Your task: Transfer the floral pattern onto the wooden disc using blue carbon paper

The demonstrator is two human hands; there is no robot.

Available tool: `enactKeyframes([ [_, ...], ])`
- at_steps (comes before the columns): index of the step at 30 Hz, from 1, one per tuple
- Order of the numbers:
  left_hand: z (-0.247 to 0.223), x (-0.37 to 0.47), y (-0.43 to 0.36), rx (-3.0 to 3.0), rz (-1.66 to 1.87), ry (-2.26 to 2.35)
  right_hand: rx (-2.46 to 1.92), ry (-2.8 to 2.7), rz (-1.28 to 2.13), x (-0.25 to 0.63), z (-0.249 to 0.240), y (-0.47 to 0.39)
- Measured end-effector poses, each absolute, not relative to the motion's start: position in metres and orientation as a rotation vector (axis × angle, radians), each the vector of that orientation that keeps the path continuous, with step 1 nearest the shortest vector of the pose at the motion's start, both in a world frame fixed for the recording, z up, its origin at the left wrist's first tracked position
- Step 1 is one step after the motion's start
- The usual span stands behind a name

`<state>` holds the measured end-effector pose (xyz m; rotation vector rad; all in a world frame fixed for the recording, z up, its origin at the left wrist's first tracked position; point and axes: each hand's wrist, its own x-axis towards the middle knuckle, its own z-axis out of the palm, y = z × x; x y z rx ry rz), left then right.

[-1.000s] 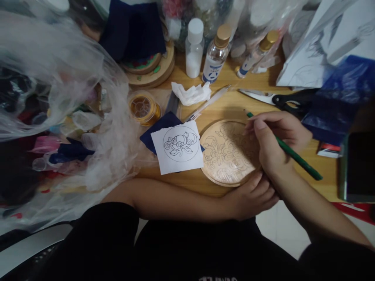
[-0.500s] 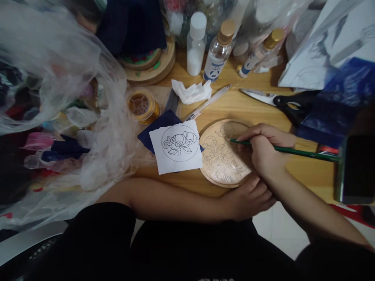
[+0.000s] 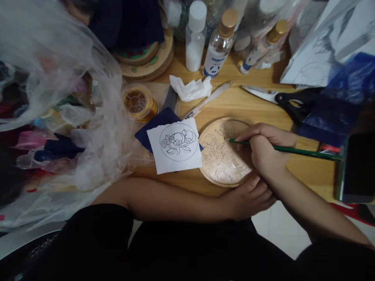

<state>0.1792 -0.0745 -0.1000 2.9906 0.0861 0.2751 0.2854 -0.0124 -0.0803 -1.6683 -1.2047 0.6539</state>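
Note:
My right hand point(image 3: 268, 150) is closed around a long green pencil point(image 3: 304, 151). The pencil's tip rests at the upper middle of a round wooden board point(image 3: 218, 173) with a raised rim, drawn over with dark floral outlines. At the board's lower right edge, my left hand point(image 3: 252, 197) grips the rim with curled fingers, partly tucked beneath my right wrist. Left of the board lies a torn piece of white paper point(image 3: 152, 156) bearing a printed flower design in a circle. Under that paper is a dark blue sheet point(image 3: 143, 136).
A pen point(image 3: 209, 99), crumpled tissue point(image 3: 190, 89) and spool of golden wire point(image 3: 139, 103) lie beyond the board. Bottles point(image 3: 218, 50) stand at the back. Black-handled scissors point(image 3: 281, 97) and a phone point(image 3: 357, 168) are right; a plastic bag point(image 3: 102, 128) fills the left.
The camera view has shifted slightly, with the back objects sitting a little higher. Both hands, the pencil and the board stay nearly in the same place.

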Motion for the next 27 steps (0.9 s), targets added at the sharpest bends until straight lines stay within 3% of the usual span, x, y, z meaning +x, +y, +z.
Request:
enactKeyframes([
  [10,-0.1008,0.1793,-0.0753,2.982,0.38,0.165,-1.71,-1.198,0.666,0.2827,-0.0779,-0.0139],
  [17,-0.0948,0.1789,-0.0712,2.997,0.171,0.049,-1.702,-1.249,0.629,0.2843,-0.0784,-0.0136],
  [27,-0.0942,0.1801,-0.0705,2.957,0.222,0.079,-1.742,-1.222,0.62,0.283,-0.0782,-0.0137],
])
